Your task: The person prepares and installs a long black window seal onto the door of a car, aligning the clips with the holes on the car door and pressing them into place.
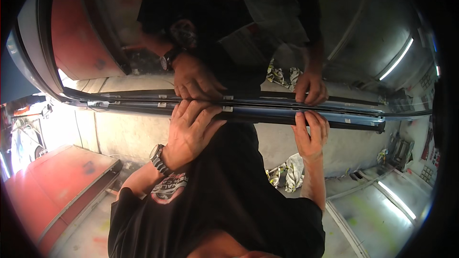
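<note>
Nearest the camera, one black T-shirt [220, 196] is seen from above, its chest spread across the lower middle. At far left, one large red panel [71, 179] is seen, repeated by reflection above. Next, the left forearm is angled up and to the right, with one wristwatch [158, 158] worn at its wrist. The left hand [190, 131] is turned back upward, its fingers bent and laid on a long dark trim strip [267, 114], its thumb pointed rightward and apart from them. Whether the strip is pinched or only pressed cannot be told.

One such strip is stretched across the view along the foot of a dark reflective surface [358, 19], in which both hands are mirrored. At least three pale clips [228, 108] can be counted along it; others may be covered by the hands.

Farther right, one heap of crumpled sheeting [292, 172] is seen below. Above it, the right forearm is held nearly upright, and the right hand [311, 136] is placed with slightly parted, bent fingers against the strip; how firmly it is gripped cannot be told. At far right, one lit tube [397, 199] is shown, also mirrored above.
</note>
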Demonstrator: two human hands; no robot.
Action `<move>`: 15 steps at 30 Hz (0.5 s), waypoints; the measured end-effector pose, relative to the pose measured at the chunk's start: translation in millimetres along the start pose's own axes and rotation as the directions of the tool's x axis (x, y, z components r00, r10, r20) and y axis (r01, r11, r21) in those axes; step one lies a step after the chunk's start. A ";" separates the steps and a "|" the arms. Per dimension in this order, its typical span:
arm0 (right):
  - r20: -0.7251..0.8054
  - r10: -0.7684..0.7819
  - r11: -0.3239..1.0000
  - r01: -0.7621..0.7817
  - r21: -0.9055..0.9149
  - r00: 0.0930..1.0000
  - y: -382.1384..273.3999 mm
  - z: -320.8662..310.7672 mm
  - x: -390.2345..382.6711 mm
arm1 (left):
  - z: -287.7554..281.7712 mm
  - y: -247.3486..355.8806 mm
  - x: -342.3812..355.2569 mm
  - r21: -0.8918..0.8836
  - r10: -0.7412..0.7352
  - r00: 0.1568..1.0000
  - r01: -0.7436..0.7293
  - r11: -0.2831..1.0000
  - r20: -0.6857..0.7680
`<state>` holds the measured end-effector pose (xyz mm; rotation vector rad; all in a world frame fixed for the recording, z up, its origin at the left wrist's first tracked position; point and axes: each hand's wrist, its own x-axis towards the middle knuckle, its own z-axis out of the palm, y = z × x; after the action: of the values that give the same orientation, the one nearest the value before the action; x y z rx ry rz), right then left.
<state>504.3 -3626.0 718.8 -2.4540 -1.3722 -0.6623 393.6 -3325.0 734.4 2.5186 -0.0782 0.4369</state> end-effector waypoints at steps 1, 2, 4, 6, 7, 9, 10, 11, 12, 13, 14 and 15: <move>-0.004 0.003 1.000 -0.002 0.016 1.000 -0.5 -0.7 0.6 | 0.0 0.6 -0.5 0.001 -0.010 1.000 0.010 1.000 0.009; -0.008 0.005 0.999 -0.005 0.033 1.000 -1.1 -1.1 0.7 | -0.3 1.3 -1.4 0.003 -0.020 1.000 0.020 1.000 0.018; -0.006 0.000 1.000 0.000 0.024 1.000 -1.8 -1.4 -0.4 | -0.4 2.9 -2.4 0.005 -0.034 0.999 0.034 0.999 0.029; 0.000 -0.005 1.000 0.005 0.022 1.000 -1.5 -0.9 1.0 | -1.4 3.5 -2.0 0.007 -0.046 0.998 0.046 0.999 0.033; 0.004 -0.007 1.000 0.007 0.022 1.000 -1.3 -0.8 1.8 | -1.4 3.1 -1.9 0.006 -0.049 0.998 0.049 0.999 0.031; 0.006 -0.010 1.000 0.010 0.019 1.000 -1.8 -0.8 1.4 | -0.6 2.4 -2.6 0.005 -0.048 0.999 0.048 0.999 0.026; 0.005 -0.010 1.000 0.010 0.019 1.000 -2.1 -0.6 1.1 | -0.8 2.5 -3.1 0.004 -0.051 0.998 0.051 0.999 0.029; 0.004 -0.011 1.000 0.011 0.019 1.000 -2.1 -0.5 0.9 | -0.9 3.0 -3.1 0.004 -0.055 0.998 0.055 0.998 0.031; 0.005 -0.010 1.000 0.010 0.017 1.000 -2.1 -0.6 0.8 | -1.2 3.4 -3.1 0.003 -0.059 0.998 0.059 0.998 0.034; 0.007 -0.010 1.000 0.010 0.016 1.000 -2.1 -0.7 0.7 | -1.5 3.6 -3.1 0.003 -0.063 0.997 0.063 0.998 0.037; 0.008 -0.010 1.000 0.010 0.015 1.000 -2.0 -1.0 0.9 | -1.9 4.0 -2.9 0.003 -0.066 0.997 0.066 0.998 0.040; 0.011 -0.009 1.000 0.009 0.015 1.000 -2.1 -1.4 1.3 | -2.2 4.2 -2.8 0.004 -0.070 0.997 0.070 0.998 0.042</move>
<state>502.8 -3624.5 720.6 -2.4454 -1.3881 -0.6392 389.7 -3327.3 737.4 2.5245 -0.0062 0.3557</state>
